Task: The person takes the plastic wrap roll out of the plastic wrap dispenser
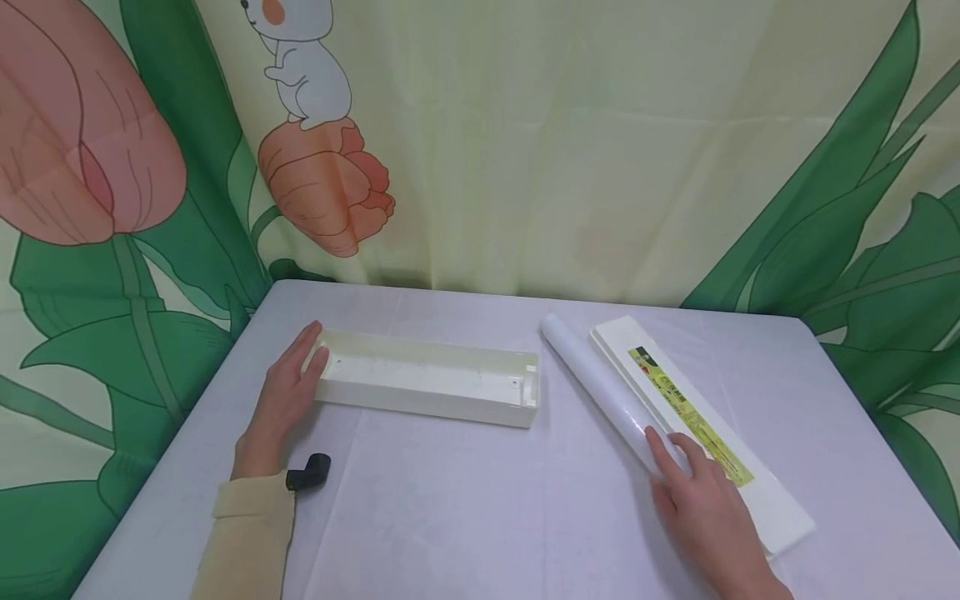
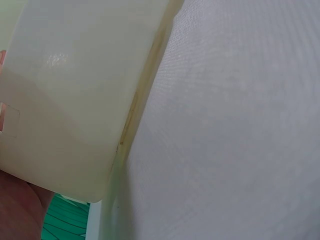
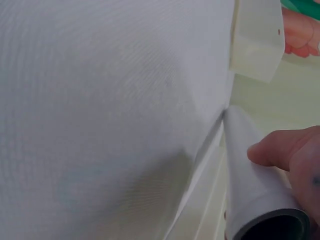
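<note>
A long, shallow white plastic box (image 1: 427,404) lies open side up on the cloth, left of the middle. My left hand (image 1: 281,392) rests against its left end with straight fingers, the thumb near the rim. Close up in the left wrist view, the box's wall (image 2: 75,90) stands beside part of the palm. To the right, a roll of cling film (image 1: 600,383) slants toward me, and my right hand (image 1: 708,508) grips its near end. The right wrist view shows the thumb on the roll (image 3: 250,175), whose hollow dark core faces the camera.
Right of the roll lies a long white lid (image 1: 772,508) with a yellow-green label, partly behind the right hand. A black wrist camera (image 1: 309,472) sits by the left sleeve. A printed curtain (image 1: 562,167) hangs behind the table's far edge.
</note>
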The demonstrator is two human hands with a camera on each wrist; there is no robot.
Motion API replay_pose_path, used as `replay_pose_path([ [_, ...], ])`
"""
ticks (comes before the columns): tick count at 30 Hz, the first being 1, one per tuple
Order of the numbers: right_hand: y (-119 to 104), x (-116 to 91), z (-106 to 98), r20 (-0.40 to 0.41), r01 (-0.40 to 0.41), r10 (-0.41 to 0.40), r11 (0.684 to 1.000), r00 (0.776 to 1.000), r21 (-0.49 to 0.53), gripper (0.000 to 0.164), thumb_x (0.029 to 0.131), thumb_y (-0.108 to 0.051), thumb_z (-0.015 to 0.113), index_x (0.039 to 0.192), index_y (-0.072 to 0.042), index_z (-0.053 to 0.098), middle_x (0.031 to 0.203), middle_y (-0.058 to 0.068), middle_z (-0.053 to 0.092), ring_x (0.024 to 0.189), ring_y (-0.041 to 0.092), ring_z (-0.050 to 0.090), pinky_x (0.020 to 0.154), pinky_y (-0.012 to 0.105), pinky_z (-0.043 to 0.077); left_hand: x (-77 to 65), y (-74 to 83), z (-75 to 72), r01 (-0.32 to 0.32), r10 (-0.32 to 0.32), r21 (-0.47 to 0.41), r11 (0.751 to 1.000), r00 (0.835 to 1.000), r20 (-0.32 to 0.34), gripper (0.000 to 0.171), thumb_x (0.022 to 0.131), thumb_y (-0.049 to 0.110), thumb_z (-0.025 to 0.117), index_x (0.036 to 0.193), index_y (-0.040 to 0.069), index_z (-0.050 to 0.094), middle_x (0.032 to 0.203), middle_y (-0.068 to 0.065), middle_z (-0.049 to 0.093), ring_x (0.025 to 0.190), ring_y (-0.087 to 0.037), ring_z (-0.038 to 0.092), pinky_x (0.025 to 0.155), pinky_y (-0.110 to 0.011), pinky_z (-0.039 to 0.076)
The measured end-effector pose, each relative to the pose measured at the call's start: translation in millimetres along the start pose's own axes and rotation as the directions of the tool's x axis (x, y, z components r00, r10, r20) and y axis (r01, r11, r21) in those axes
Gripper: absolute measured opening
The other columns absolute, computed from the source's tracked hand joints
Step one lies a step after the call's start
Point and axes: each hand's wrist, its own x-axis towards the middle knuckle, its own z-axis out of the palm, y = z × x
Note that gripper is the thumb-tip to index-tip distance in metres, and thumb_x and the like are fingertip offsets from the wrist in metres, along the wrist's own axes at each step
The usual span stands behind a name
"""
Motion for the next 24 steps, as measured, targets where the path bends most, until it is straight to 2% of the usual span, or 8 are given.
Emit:
replay_pose_path([
  [3,-3.1,0.2,1.0,0.027,0.019,-0.019,1.0,0.999,0.0,0.075,0.066,0.003,0.076,0.137,-0.006,0.056,0.121,0.025,0.056,0.069,0.036,0.056,0.052,0.045,0.047,0.1,-0.4,0.2,-0.006,0.006,-0.003,1.0,1.0,-0.003,0.063,0.109,0.041,0.038,0.158,0.002,0.029,0.163,-0.02,0.026,0.149,-0.039,0.022,0.12,-0.057,0.017],
  [6,-8.4,1.3,-0.2,0.107,-0.001,0.003,1.0,0.994,-0.018,0.074,0.067,0.003,0.078,0.137,-0.001,0.055,0.12,0.027,0.055,0.068,0.033,0.056,0.053,0.041,0.05,0.3,-0.9,0.4,-0.013,0.013,-0.005,1.0,1.0,-0.006,0.063,0.109,0.041,0.037,0.158,0.002,0.029,0.162,-0.02,0.026,0.149,-0.04,0.022,0.12,-0.058,0.017],
  [9,-14.5,2.3,-3.4,0.223,-0.05,0.058,0.998,0.973,-0.04,0.075,0.07,0.001,0.08,0.14,0.001,0.054,0.123,0.028,0.054,0.071,0.031,0.056,0.058,0.041,0.054,0.6,-1.4,0.5,-0.016,0.016,-0.01,1.0,1.0,-0.006,0.063,0.109,0.041,0.038,0.158,0.002,0.029,0.162,-0.02,0.026,0.149,-0.04,0.022,0.12,-0.058,0.017],
  [12,-17.8,2.5,-4.9,0.292,-0.072,0.085,0.996,0.953,-0.052,0.075,0.073,-0.002,0.081,0.142,0.002,0.052,0.124,0.029,0.053,0.076,0.031,0.058,0.06,0.04,0.056,0.9,-0.8,0.5,-0.015,0.014,-0.012,1.0,1.0,-0.005,0.063,0.109,0.041,0.038,0.158,0.003,0.03,0.163,-0.019,0.027,0.149,-0.039,0.022,0.12,-0.058,0.017],
  [17,-20.5,2.8,-5.9,0.356,-0.097,0.105,0.994,0.929,-0.04,0.075,0.076,-0.006,0.082,0.144,0.002,0.05,0.126,0.027,0.052,0.081,0.029,0.059,0.06,0.037,0.055,-0.3,1.0,0.0,-0.009,0.009,-0.01,1.0,1.0,-0.002,0.062,0.109,0.04,0.039,0.158,0.003,0.03,0.162,-0.019,0.027,0.149,-0.039,0.022,0.12,-0.057,0.018],
  [21,-22.8,1.3,-5.2,0.403,-0.135,0.128,0.991,0.906,-0.009,0.075,0.079,-0.007,0.082,0.145,0.003,0.048,0.129,0.026,0.049,0.076,0.025,0.057,0.058,0.033,0.052,-1.3,2.3,-0.8,-0.008,0.008,-0.008,1.0,1.0,0.0,0.061,0.109,0.038,0.04,0.158,0.002,0.03,0.162,-0.019,0.027,0.15,-0.038,0.022,0.12,-0.056,0.018],
  [24,-24.8,1.1,-5.2,0.418,-0.149,0.138,0.989,0.898,-0.007,0.077,0.079,-0.009,0.083,0.147,0.003,0.047,0.131,0.026,0.047,0.074,0.022,0.055,0.055,0.029,0.051,-0.9,1.4,-0.4,-0.008,0.008,-0.006,1.0,1.0,-0.001,0.061,0.109,0.039,0.04,0.158,0.003,0.03,0.163,-0.018,0.027,0.15,-0.038,0.022,0.12,-0.056,0.018],
])
